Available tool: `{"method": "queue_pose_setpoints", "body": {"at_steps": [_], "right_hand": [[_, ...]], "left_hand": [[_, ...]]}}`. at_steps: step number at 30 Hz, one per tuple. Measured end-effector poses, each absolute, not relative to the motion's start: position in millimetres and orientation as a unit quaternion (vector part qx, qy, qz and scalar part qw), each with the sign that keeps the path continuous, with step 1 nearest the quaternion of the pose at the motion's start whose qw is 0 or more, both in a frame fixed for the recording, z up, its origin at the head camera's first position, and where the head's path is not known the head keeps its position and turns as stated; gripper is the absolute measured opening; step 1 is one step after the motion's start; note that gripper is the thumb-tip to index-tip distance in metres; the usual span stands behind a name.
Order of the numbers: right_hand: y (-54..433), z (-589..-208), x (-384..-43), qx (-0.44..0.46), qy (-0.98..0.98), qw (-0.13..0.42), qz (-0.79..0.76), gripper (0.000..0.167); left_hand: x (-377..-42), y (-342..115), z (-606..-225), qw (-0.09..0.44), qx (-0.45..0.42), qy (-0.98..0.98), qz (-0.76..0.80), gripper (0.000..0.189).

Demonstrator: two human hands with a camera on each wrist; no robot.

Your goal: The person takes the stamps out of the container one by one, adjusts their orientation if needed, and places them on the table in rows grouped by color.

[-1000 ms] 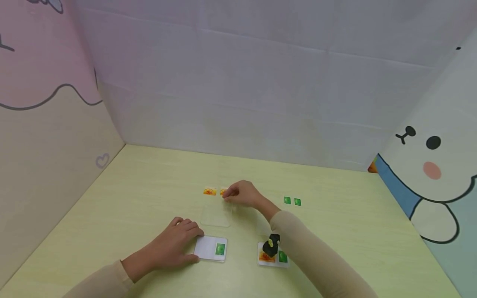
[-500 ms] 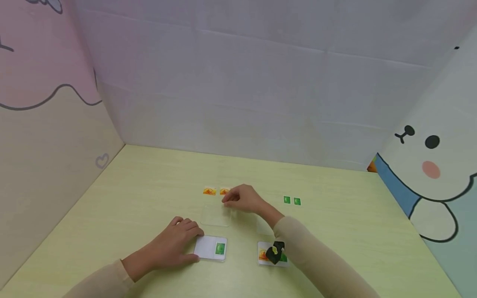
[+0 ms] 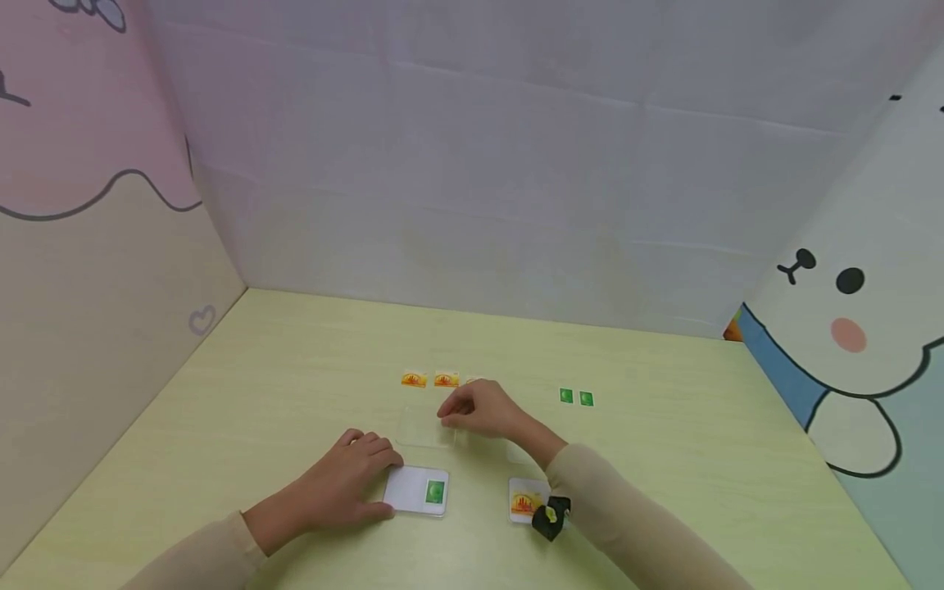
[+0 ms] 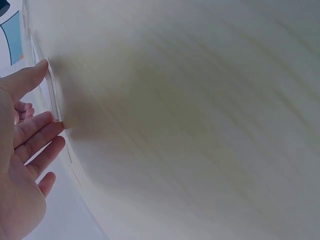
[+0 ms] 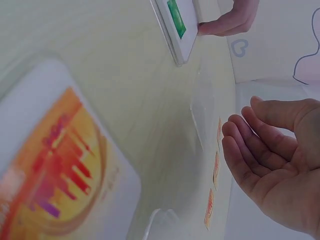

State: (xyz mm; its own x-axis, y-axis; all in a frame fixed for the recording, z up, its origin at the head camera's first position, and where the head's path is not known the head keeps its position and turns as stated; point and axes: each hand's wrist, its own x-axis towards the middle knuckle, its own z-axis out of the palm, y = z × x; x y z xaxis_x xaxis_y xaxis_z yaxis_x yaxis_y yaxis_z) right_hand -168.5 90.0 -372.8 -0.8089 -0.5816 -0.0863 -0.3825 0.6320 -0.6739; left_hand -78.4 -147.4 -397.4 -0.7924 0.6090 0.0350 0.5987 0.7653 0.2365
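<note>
My left hand [image 3: 342, 483] holds the left side of a flat white case [image 3: 405, 490], thumb at the near corner and a finger at the far one. A green picture sticker [image 3: 435, 492] sits on the right of its face. The left wrist view shows the case edge [image 4: 53, 95] between thumb and fingers. My right hand [image 3: 483, 408] hovers over a clear plastic lid [image 3: 420, 430], its fingers loosely bent. Nothing shows between them in the right wrist view. Beyond it lie orange picture stickers [image 3: 446, 379] in a row, three of them in the right wrist view.
A second white case [image 3: 522, 501] bears an orange sticker; its right part is behind my right wrist. Another clear lid [image 3: 519, 453] is partly behind that arm. Two green stickers [image 3: 566, 396] lie farther right. Printed walls [image 3: 472, 164] stand around the table [image 3: 317, 352].
My right hand has drawn back from the orange stickers toward me, over the clear lid, so more of the row shows. My left hand has stayed at the white case.
</note>
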Motion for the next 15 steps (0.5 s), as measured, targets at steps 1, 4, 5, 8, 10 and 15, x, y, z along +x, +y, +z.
{"method": "queue_pose_setpoints", "body": {"at_steps": [1,4,5,8,10,15], "right_hand": [[90,-373,-167,-0.273,0.89,0.15,-0.332,0.01],[91,-375,-163,-0.273,0.889,0.154,-0.333,0.01],[91,-375,-162,-0.271,0.889,0.155,-0.334,0.01],[91,-375,-159,-0.268,0.888,0.162,-0.337,0.01],[92,-374,-156,-0.266,0.886,0.165,-0.341,0.01],[93,-373,-151,-0.267,0.879,0.172,-0.356,0.011]], "left_hand": [[-79,-148,-398,0.023,0.322,0.939,0.118,0.048],[-79,-148,-398,0.023,0.323,0.939,0.116,0.048],[-79,-148,-399,0.022,0.324,0.939,0.116,0.048],[-79,-148,-399,0.021,0.325,0.938,0.118,0.048],[-79,-148,-399,0.023,0.325,0.938,0.121,0.048],[-79,-148,-399,0.027,0.325,0.937,0.127,0.048]]}}
